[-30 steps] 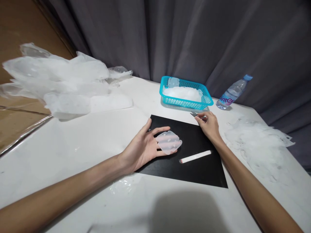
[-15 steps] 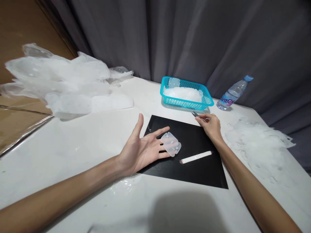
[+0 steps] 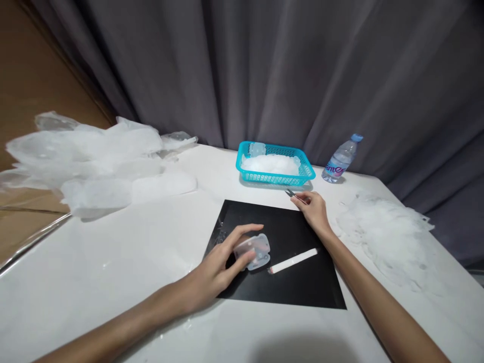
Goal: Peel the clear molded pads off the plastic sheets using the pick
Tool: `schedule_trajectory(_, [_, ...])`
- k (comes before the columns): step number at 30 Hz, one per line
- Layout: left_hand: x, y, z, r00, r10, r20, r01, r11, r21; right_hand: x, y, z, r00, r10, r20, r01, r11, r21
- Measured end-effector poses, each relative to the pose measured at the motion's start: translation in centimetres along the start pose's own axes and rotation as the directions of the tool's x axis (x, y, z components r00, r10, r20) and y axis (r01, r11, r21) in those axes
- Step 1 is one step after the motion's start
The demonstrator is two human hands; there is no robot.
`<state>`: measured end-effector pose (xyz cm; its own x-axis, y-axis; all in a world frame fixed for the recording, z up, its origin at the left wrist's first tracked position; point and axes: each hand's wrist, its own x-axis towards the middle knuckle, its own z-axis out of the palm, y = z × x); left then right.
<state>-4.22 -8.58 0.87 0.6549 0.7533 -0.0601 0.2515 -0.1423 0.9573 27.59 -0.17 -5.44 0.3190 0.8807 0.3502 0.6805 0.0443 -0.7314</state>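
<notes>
My left hand (image 3: 223,264) holds a small translucent plastic piece (image 3: 260,250) by its near side, thumb on one face and fingers behind it, above a black mat (image 3: 280,224). My right hand (image 3: 313,207) grips small thread snips (image 3: 292,193) with a dark tip, just past the mat's far edge. On the mat, right of the plastic piece, lies a white stick-like tool (image 3: 294,261) with a reddish end. Part of the plastic piece is hidden behind my left thumb.
Beyond the mat stands a turquoise basket (image 3: 278,180) with white translucent pieces in it. A water bottle (image 3: 340,160) is right of it. Thin clear pieces (image 3: 389,239) pile up at the right, and plastic bags (image 3: 109,161) at the left. A grey curtain hangs behind.
My left hand has turned from palm up with the plastic piece lying on its fingers to gripping it between thumb and fingers. The right hand still holds the snips. The view has shifted.
</notes>
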Motion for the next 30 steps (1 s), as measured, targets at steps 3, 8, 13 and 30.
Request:
schedule_trajectory(3, [0.7,-0.4,-0.8,0.999,0.016,-0.042,-0.009,0.988,0.152,0.0,0.2,0.5,1.0,-0.017,-0.008,0.017,1.0,0.007])
schedule_trajectory(8, [4.1,-1.6,-4.1,0.969,0.097,-0.227,-0.023,0.951,0.307,0.1,0.3,1.2,0.998,-0.054,-0.026,0.053,0.998,-0.014])
schedule_trajectory(13, [11.7,0.9,-8.2,0.919,0.298,-0.259,-0.169,0.89,0.424,0.1,-0.1,1.6,0.995,-0.096,-0.035,0.094,0.993,-0.065])
schedule_trajectory(30, [18.0,-3.8,-10.4,0.844,0.474,-0.25,-0.053,0.537,0.842,-0.5,-0.8,1.9,0.983,-0.18,-0.023,0.172,0.968,-0.183])
